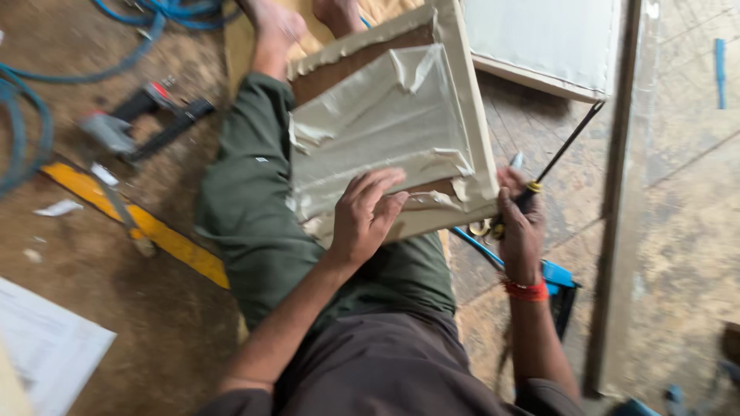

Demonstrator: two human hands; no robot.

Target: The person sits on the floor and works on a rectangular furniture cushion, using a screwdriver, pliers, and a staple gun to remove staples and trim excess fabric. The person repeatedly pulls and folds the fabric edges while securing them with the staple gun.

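Matt beige cloth (385, 123), wooden frame (470, 100)

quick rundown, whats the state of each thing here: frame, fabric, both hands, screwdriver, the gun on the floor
wooden frame: tilted on the lap, back side up
fabric: folded over frame, wrinkled
left hand: flat, pressing the fabric
right hand: closed round the screwdriver
staple gun: lying unused on the floor

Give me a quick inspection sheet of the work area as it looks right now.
Surface: worn, stained board floor.
Job's things: canvas-wrapped frame lying across the lap, back side up, cloth folded at its corners.
Clutter: pneumatic stapler, paper sheets, yellow strip, scraps.
Grips: left hand flat on the folded cloth; right hand closed on a screwdriver at the frame's edge.
Cables: blue air hose coiled on the floor.
Surroundings: second stretched canvas, wooden strip.
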